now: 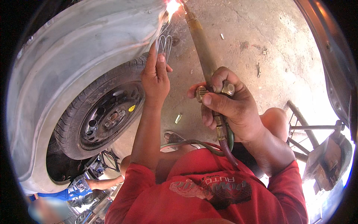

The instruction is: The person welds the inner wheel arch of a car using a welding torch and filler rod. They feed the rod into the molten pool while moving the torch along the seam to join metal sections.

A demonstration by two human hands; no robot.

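Head view: right hand (227,108) gripping torch (201,44), left hand (156,76) pinching wire (164,44) beside wheel (104,112), fender (74,48).

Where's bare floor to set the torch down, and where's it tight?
Free: concrete floor right of the torch, up to the metal stand; only small debris there. Tight: between wheel, left hand with wire rods, and right hand.

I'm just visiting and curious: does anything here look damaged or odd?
Yes. The grey car body panel above the wheel looks bare and patchy. At its edge a bright flame burns from the torch in the right hand, while the left hand holds thin wire rods there.
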